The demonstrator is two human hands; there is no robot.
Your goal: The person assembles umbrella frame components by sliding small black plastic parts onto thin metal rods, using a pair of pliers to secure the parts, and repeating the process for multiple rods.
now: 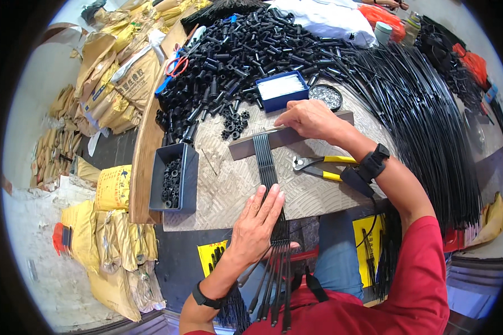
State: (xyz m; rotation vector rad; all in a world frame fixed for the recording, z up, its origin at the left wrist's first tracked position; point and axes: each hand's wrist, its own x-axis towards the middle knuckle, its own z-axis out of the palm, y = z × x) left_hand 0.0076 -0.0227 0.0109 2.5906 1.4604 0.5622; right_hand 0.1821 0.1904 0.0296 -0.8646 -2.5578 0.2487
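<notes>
A flat row of thin black cables runs from a grey metal bar over the front edge of the worktop, and the thicker ends fan out over my lap. Across these cables lies my left hand, its fingers straight on top and the thumb showing past their other side. My right hand rests on the bar with fingers bent and the fingertips pinched close to the upper cable ends. Whatever is in that pinch is too small to make out. Yellow-handled cutting pliers lie below the right forearm.
Behind the bar stand a blue box of thin white pieces and a round dish. A dark bin of small black rings sits at left. Black tubular parts heap behind; long black cables drape at right. Red scissors lie far left.
</notes>
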